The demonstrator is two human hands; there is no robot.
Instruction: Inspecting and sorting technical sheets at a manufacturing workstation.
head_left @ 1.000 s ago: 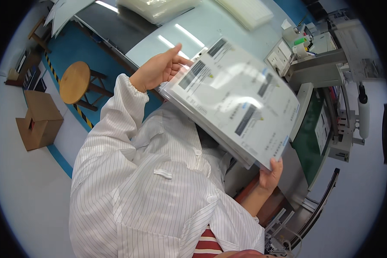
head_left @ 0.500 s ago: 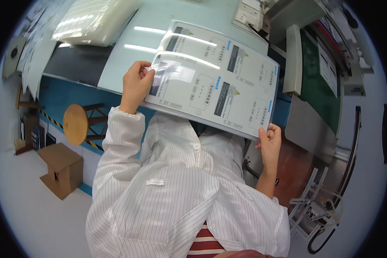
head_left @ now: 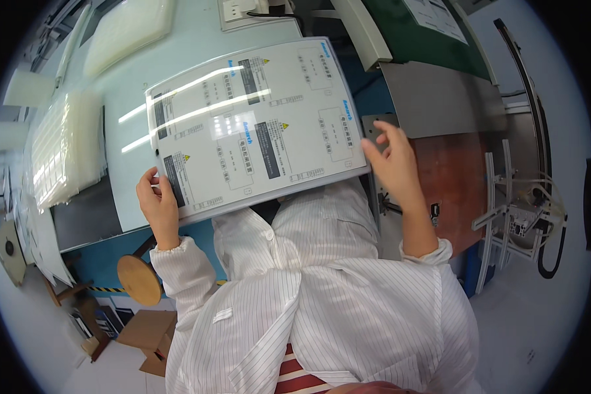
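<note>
A stack of flat, glossy printed label sheets (head_left: pixel 203 141), with repeated dark panels, yellow warning triangles and blue lettering, lies on the pale table in front of me. Its near edge reaches out over my lap. At the stack's lower left corner is my left hand (head_left: pixel 157 205), fingers loosely bent, thumb against the edge and apart from the fingertips. Just off the right edge, my right hand (head_left: pixel 395 161) hovers with thumb and fingers spread and nothing between them. Ceiling lights reflect across the upper sheet.
A pile of clear plastic sheets or bags (head_left: pixel 69 148) sits left on the table (head_left: pixel 128 79), another translucent stack (head_left: pixel 128 33) beyond. A white socket box (head_left: pixel 256 12) stands at the back. Right are a grey metal plate (head_left: pixel 440 102) and an aluminium frame (head_left: pixel 522 220).
The label sheets have come down flat onto the table and shifted left in view. My right hand has let go and opened; my left hand stays at the left edge with looser fingers.
</note>
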